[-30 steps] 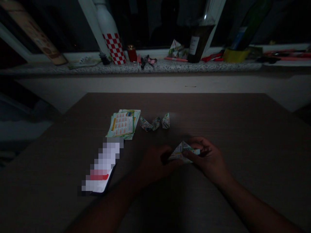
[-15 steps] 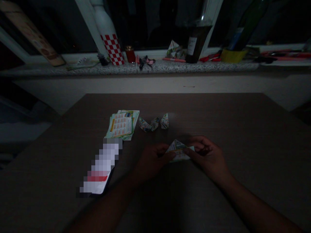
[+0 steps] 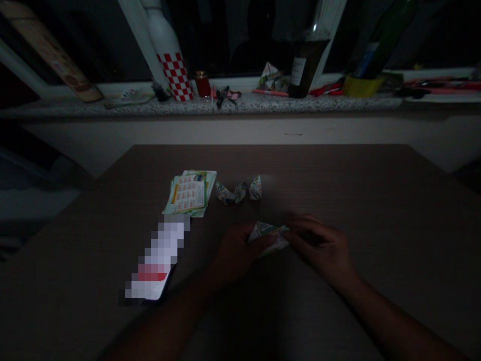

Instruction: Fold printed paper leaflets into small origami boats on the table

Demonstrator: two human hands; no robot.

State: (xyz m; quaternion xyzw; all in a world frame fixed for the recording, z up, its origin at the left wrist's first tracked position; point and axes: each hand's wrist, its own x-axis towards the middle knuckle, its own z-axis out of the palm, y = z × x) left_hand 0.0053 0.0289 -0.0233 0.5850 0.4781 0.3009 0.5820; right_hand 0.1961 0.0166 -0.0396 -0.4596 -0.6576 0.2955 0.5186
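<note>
One folded paper [image 3: 278,236] shifted left; right hand [image 3: 326,250], left hand [image 3: 233,251] both pinching it; three paper pieces [image 3: 255,188], one phone [image 3: 164,246].

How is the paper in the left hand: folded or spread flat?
Folded. The paper in the left hand has slanted edges meeting at a point, with creased panels showing.

It looks like a room in a home: a wood-grain table [image 3: 338,185] sits below a speckled stone windowsill [image 3: 268,105] at 12 o'clock, where, before dark window panes [image 3: 218,40], are a red-checked bottle [image 3: 175,72] and small red jar [image 3: 203,86] at 11 o'clock and a green bottle [image 3: 391,35] at 2 o'clock.
</note>
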